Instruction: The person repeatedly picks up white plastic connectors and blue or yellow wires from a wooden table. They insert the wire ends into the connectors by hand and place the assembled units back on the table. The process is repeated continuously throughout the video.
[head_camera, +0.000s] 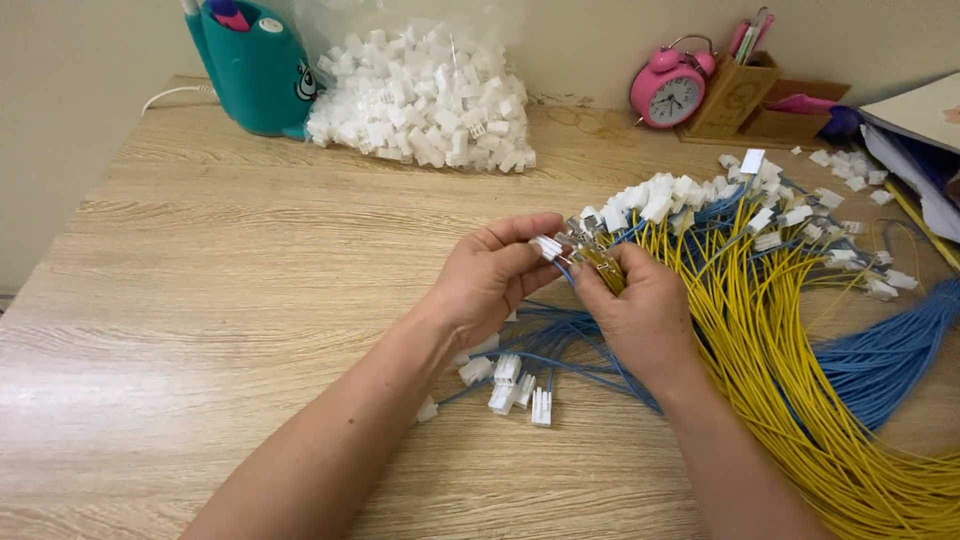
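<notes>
My left hand (490, 280) pinches a small white plastic connector (547, 247) between thumb and fingers at the middle of the wooden table (230, 300). My right hand (640, 305) grips the metal-tipped ends of a yellow and a blue wire (597, 262) right next to that connector. Both hands meet above a bundle of blue wires (560, 345). Several white connectors (515, 385) fitted on wires lie just below my hands. A large bundle of yellow and blue wires (780, 350) with white connectors on their ends fans out to the right.
A clear bag heaped with white connectors (425, 95) sits at the back. Beside it stands a teal container (255, 65). A pink alarm clock (668, 90) and a wooden pen holder (740, 95) are at the back right. Loose blue wires (890, 355) lie far right.
</notes>
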